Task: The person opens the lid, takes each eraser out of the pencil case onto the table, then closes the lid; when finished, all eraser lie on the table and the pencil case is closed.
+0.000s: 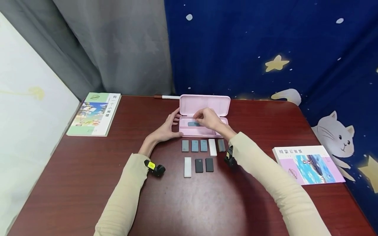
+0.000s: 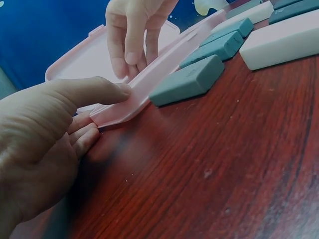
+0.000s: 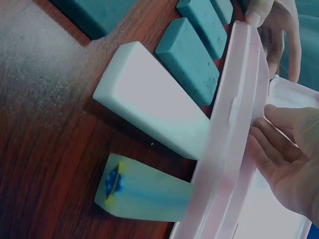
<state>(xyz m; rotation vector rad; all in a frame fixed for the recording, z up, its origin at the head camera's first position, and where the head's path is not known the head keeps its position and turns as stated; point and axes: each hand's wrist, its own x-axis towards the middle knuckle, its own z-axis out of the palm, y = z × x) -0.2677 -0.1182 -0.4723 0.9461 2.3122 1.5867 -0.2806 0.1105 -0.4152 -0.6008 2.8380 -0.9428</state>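
A pink pencil case lies with its lid raised at the back. My left hand grips its left end, thumb on the front wall and fingers round the end. My right hand reaches down into the case, fingers bent. Beside those fingertips a blue-grey eraser lies in the back compartment; whether they pinch it is hidden. Before the case stands a row of erasers: a grey one, two blue ones, a white one and a greenish one with a blue-yellow mark.
Nearer on the table lie a long white eraser and two black erasers. A marker lies behind the case's left side. One book is at the far left, another book at the right. Curtains hang behind.
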